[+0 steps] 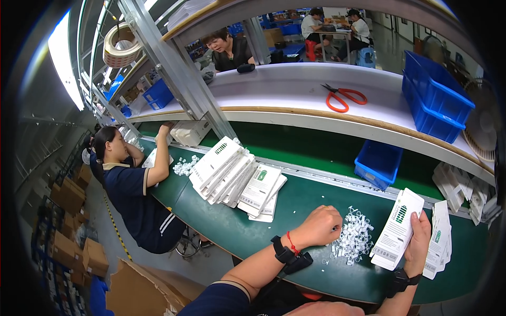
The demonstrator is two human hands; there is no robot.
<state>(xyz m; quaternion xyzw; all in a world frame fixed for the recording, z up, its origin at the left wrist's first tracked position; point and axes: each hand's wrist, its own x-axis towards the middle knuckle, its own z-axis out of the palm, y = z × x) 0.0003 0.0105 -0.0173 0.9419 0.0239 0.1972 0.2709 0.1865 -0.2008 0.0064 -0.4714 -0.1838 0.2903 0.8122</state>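
Note:
My left hand point(320, 225), a black band and red string on its wrist, is curled at the left edge of a heap of small white plastic clips point(354, 239); its fingertips are pressed together, and what they hold is too small to make out. In my right hand point(417, 243) is a white flat box point(399, 226) with green print, held upright and tilted, my thumb along its right edge. More white flat boxes point(438, 242) lie fanned out just right of that hand. To the left stands a leaning stack of similar boxes point(221, 171).
A blue bin point(378, 163) sits behind the green table point(300, 197). Red-handled scissors point(343, 98) and stacked blue bins point(437, 97) are on the shelf above. A co-worker point(134, 184) sits at the left beside another clip pile point(185, 165). An open carton point(147, 289) is below.

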